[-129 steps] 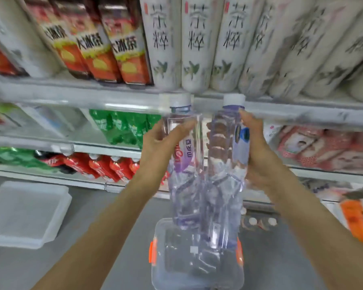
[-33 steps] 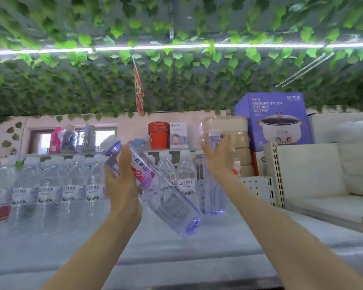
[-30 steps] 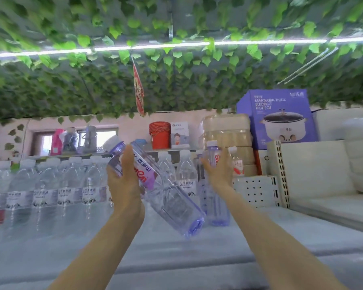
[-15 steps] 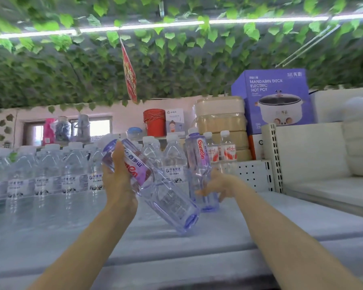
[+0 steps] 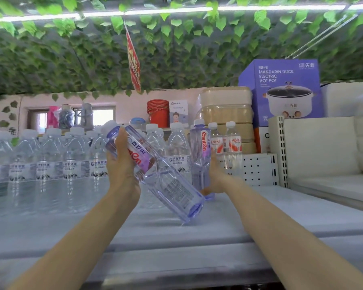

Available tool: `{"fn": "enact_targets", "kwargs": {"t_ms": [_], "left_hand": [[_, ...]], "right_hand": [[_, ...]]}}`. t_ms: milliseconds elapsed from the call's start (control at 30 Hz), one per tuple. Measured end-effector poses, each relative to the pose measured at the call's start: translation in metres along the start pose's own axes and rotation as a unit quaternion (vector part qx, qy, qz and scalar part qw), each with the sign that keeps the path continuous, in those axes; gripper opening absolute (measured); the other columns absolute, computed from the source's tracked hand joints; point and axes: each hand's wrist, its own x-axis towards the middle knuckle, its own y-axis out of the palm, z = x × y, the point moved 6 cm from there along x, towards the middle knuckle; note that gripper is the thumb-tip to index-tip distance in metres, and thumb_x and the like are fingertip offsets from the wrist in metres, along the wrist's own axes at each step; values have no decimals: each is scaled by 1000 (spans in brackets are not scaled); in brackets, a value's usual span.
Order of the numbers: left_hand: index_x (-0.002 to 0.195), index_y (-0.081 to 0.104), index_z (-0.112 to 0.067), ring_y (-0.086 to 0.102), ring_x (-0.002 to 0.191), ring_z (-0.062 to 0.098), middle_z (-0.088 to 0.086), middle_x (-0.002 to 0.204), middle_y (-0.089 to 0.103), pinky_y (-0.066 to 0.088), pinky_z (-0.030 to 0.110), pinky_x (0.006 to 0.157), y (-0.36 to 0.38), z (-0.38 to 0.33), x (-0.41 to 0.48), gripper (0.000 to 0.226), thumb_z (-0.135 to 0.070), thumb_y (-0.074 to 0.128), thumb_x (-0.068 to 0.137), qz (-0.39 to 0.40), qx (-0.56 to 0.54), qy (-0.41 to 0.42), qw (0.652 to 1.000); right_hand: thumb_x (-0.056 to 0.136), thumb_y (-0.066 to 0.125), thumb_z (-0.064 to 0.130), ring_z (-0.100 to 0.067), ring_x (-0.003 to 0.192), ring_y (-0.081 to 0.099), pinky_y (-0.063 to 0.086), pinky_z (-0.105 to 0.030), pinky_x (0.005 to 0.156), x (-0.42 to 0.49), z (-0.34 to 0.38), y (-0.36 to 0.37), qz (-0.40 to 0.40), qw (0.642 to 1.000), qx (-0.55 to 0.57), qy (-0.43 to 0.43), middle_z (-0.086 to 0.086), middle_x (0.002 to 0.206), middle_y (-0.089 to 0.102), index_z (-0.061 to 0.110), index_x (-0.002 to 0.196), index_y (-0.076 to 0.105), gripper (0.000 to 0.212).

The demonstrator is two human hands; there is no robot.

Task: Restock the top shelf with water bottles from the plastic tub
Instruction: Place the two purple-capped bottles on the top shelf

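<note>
On the shelf [image 5: 281, 210] my right hand [image 5: 216, 181] grips the upright Ganten bottle [image 5: 199, 151], my left hand [image 5: 122, 164] the tilted bottle [image 5: 172, 189]. I see open room rightward.

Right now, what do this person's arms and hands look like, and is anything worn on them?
Both arms are bare up to the picture's bottom edge; no sleeve shows. The left hand and right hand wear no gloves, and no watch, bracelet or ring is visible. The right hand's fingers are mostly hidden, so a ring there cannot be ruled out.
</note>
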Motion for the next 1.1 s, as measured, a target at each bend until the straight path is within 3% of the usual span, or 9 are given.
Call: {"fn": "enact_targets", "kwargs": {"t_ms": [100,233,333,467,733,900,1000,1100], "left_hand": [[128,54,-16,65,101,26,7,111,68,53,50,87,2,-1,-1,79,-60,63,63,8,8,4,1000],[128,55,-20,66,102,24,5,113,68,51,49,92,3,-2,1,73,-61,62,67,13,34,8,999],[127,55,-20,66,103,24,5,113,68,48,51,95,3,-1,4,81,-66,65,61,29,52,13,998],[124,57,-23,66,102,22,4,108,70,47,49,96,3,-2,7,82,-73,65,60,37,94,16,995],[124,54,-27,64,99,15,-5,99,69,44,44,100,7,-7,4,53,-58,51,80,64,121,45,990],[123,55,-21,65,92,16,-1,95,69,49,39,88,3,-14,5,53,-55,53,82,78,162,51,982],[118,55,-17,65,80,13,-2,87,67,53,35,74,1,-22,8,47,-50,57,84,83,198,53,975],[107,56,-21,66,83,16,-2,87,67,53,38,77,1,-28,5,37,-49,60,83,84,211,56,972]], "right_hand": [[60,85,42,-34,143,-19,8,-67,109,-2,4,-11,-63,966,-248,-27,-5,148,-40,20,135,-42,149],[56,77,63,-34,138,-31,3,-73,102,-5,16,-15,-99,907,-407,-38,-4,140,-50,20,133,-42,148],[57,75,65,-32,137,-33,1,-74,100,1,16,-13,-100,900,-422,-30,-3,128,-55,21,130,-44,146],[61,68,70,-34,136,-33,-1,-73,101,6,14,-13,-92,882,-462,3,-6,129,-54,19,120,-48,140],[64,67,69,-33,136,-34,-3,-72,101,13,14,-8,-88,876,-472,42,-7,135,-53,19,129,-46,140],[67,64,70,-34,136,-35,-1,-72,104,10,17,-6,-75,869,-487,47,-9,137,-51,17,132,-44,136],[79,62,60,-38,136,-32,-4,-72,103,4,20,-10,-69,884,-461,37,-8,134,-52,19,132,-43,124],[96,49,30,-41,136,-30,-9,-70,105,-9,24,-19,-81,923,-376,17,-11,144,-45,19,140,-36,96]]}}
